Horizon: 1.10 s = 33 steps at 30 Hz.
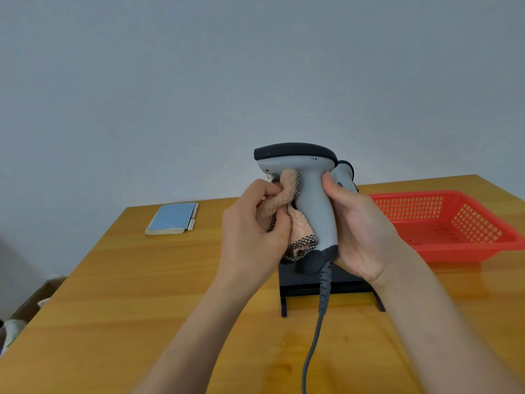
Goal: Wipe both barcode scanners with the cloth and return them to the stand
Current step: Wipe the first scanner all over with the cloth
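A grey barcode scanner point(309, 194) with a black top is held upright above the table, its head pointing left. My right hand point(360, 226) grips its handle from the right side. My left hand point(252, 223) holds a bunched pink cloth point(287, 200) with a checked border and presses it against the front of the handle, under the head. The scanner's grey cable point(315, 331) hangs down to the table. A second scanner point(345, 174) shows partly behind the first one, over the black stand point(309, 282), which is mostly hidden by my hands.
The wooden table point(142, 294) carries a blue book point(172, 218) at the back left and a red mesh basket point(449, 223) at the right. A cardboard box point(31, 305) stands on the floor past the table's left edge. A grey wall rises behind.
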Each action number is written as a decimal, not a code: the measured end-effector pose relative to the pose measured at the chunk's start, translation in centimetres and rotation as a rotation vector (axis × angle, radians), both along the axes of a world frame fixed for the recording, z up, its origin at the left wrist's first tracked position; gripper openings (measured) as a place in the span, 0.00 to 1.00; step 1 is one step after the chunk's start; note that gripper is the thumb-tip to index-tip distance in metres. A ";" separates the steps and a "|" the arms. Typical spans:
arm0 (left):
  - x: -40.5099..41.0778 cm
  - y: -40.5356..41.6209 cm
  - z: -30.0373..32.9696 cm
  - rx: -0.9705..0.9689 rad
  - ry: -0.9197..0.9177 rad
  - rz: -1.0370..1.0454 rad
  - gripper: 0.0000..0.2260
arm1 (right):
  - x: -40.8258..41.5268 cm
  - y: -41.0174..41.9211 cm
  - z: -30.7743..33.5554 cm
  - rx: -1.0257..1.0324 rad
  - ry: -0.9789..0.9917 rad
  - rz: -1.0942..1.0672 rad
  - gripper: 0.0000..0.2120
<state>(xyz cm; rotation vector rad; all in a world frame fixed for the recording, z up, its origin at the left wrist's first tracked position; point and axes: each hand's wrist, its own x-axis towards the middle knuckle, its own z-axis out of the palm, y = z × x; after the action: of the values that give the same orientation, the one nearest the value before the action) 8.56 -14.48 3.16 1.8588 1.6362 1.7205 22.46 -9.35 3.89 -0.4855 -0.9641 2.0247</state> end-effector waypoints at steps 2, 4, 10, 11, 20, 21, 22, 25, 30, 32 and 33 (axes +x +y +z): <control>-0.3 0.0 0.3 -0.002 -0.080 -0.014 0.08 | 0.2 0.1 0.0 -0.008 0.025 -0.002 0.20; -0.6 0.3 0.7 0.022 -0.150 0.018 0.10 | 0.3 0.1 -0.2 -0.004 0.017 0.012 0.19; 0.6 0.4 0.2 0.014 -0.043 0.057 0.07 | -0.1 -0.2 0.0 0.016 0.049 0.026 0.20; 0.7 0.4 0.0 0.028 -0.017 0.065 0.08 | 0.0 -0.2 0.0 0.015 0.048 0.019 0.20; 0.2 0.2 0.3 -0.041 -0.168 -0.014 0.07 | 0.4 -0.1 -0.2 0.007 0.030 -0.008 0.19; 0.1 0.3 0.5 -0.017 -0.210 0.011 0.06 | 0.3 -0.1 -0.2 0.010 0.032 0.001 0.19; 0.2 0.2 0.6 0.006 -0.250 0.024 0.04 | 0.3 -0.1 -0.3 0.011 0.035 0.007 0.19; 0.4 0.3 0.7 0.075 -0.257 0.061 0.05 | -0.1 -0.3 -0.3 0.023 0.028 0.036 0.20; 0.9 0.3 0.2 0.113 -0.002 0.048 0.08 | -0.6 -0.3 -0.2 0.037 -0.004 0.049 0.21; 1.1 0.1 -0.1 0.128 0.033 0.007 0.09 | -0.5 -0.1 -0.1 0.030 0.002 0.042 0.22; 1.1 0.0 -0.2 0.136 0.059 -0.014 0.09 | -0.4 0.1 -0.1 0.025 0.013 0.040 0.22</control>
<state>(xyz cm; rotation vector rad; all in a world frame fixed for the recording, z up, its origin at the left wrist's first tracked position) 9.63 -14.53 3.00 1.9938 1.5579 1.8301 22.03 -9.30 3.81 -0.4419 -0.9979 2.0468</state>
